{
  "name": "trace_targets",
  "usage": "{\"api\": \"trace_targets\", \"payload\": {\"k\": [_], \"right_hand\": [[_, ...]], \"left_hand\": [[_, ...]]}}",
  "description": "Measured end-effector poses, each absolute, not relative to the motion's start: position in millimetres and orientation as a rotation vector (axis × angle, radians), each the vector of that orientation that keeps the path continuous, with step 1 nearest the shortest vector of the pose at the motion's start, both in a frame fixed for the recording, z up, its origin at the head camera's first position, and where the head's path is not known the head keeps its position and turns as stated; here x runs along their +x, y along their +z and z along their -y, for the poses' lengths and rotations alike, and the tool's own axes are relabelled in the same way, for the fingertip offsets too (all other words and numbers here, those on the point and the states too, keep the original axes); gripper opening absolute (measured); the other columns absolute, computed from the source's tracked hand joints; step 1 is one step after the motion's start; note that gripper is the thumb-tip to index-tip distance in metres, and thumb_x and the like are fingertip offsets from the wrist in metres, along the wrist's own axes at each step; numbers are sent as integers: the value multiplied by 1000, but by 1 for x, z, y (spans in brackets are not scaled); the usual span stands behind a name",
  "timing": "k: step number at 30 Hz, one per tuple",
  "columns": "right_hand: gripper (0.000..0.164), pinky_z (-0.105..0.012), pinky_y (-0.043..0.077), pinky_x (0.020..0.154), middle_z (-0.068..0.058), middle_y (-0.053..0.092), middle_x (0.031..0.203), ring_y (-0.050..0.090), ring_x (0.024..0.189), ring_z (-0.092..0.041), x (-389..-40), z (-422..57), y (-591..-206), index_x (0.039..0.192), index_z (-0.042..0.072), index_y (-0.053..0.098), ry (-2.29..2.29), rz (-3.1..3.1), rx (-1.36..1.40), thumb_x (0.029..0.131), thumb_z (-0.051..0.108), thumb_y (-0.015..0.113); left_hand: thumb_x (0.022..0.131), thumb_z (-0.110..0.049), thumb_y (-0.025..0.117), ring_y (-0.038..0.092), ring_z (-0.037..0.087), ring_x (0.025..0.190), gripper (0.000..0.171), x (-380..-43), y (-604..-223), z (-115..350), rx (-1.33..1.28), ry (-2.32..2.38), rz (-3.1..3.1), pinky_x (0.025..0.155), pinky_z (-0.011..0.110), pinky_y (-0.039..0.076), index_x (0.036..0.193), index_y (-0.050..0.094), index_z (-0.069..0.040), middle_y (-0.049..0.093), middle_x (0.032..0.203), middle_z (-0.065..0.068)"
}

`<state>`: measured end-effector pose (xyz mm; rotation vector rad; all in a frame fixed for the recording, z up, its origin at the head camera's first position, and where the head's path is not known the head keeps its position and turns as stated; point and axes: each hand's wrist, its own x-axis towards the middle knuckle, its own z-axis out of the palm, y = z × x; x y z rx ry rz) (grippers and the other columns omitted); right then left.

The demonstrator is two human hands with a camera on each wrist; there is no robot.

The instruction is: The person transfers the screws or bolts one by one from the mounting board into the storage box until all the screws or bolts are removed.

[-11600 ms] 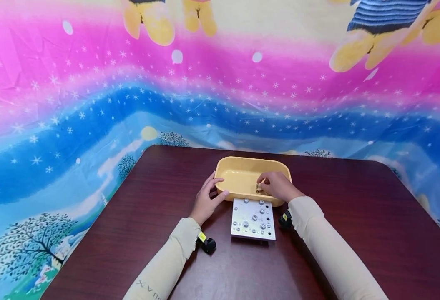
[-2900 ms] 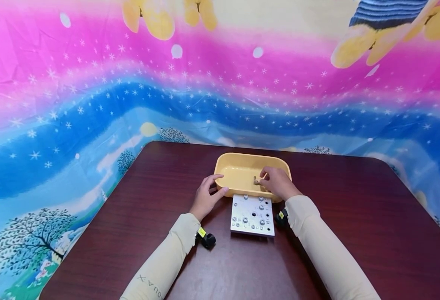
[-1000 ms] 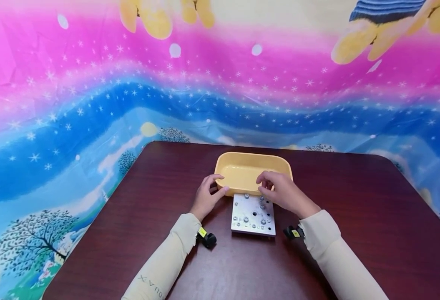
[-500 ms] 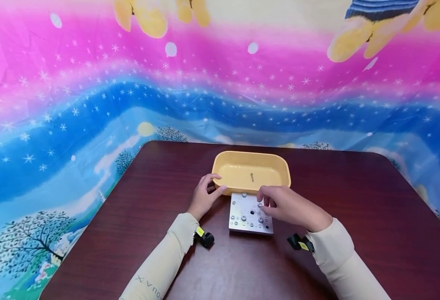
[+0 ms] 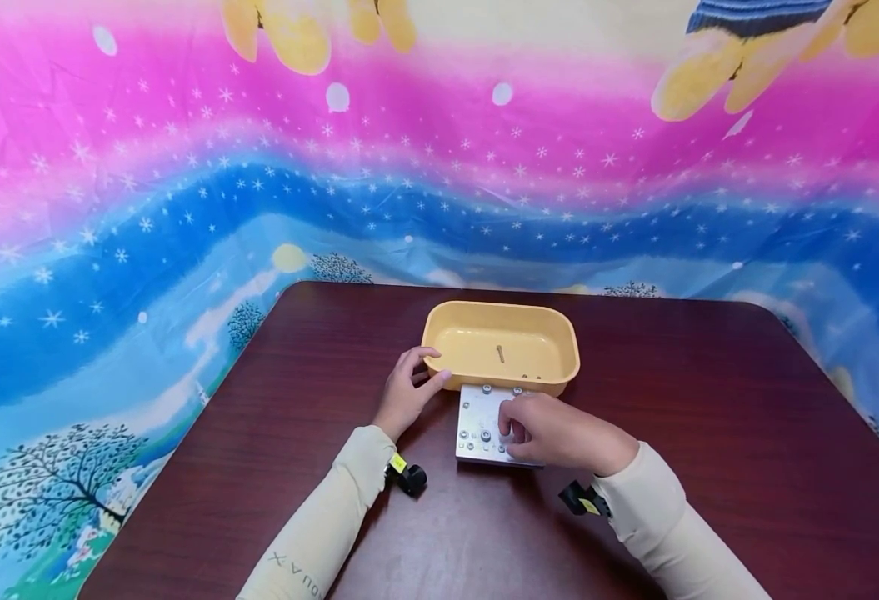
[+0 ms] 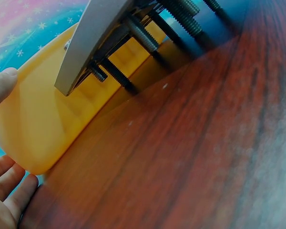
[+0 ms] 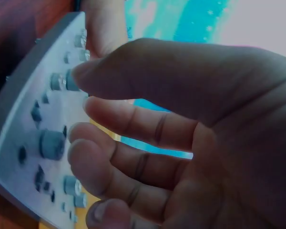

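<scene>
My left hand point(image 5: 407, 395) holds the left end of a yellow plastic tray point(image 5: 439, 321), thumb at the front wall and fingers around the corner. In front of the tray is a silver metal plate point(image 5: 472, 421) with several hex-socket bolts; threaded shanks point(image 6: 142, 36) stick out beneath it. Over the plate's right half, my right hand point(image 5: 559, 429) has thumb and forefinger at a bolt head point(image 7: 72, 80), seemingly pinching it. The other fingers curl loosely. The hand hides the plate's middle hole in the head view. A loose bolt point(image 5: 500, 353) lies in the tray.
Two tiny dark pieces point(image 5: 531, 377) sit by the tray's front wall. Everything stands on a dark red-brown wooden table point(image 5: 319, 367), with a patterned cloth point(image 5: 379, 200) hanging behind it. Wrist cameras point(image 5: 412, 480) are strapped to both wrists.
Between the two oldest frames, the plate's middle bolt left its hole. My right hand has since moved from inside the tray to over the plate. My left hand stays at the tray's end.
</scene>
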<state>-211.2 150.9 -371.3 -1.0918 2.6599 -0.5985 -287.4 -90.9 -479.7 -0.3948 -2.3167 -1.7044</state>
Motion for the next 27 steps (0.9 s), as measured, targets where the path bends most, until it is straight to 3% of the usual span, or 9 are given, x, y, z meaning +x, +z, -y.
{"api": "trace_targets", "payload": {"k": [27], "right_hand": [[14,-22,43,63,7,52,77,47,68,-7,-211,-142,-383,83,15,61,-537,-2667,-1066,80,11,74]], "left_hand": [[85,-37,74,56,20,115,38,-287,-480,92,-388,-1719,2327,96,36,50,118,60,-23,50,128,3]]}}
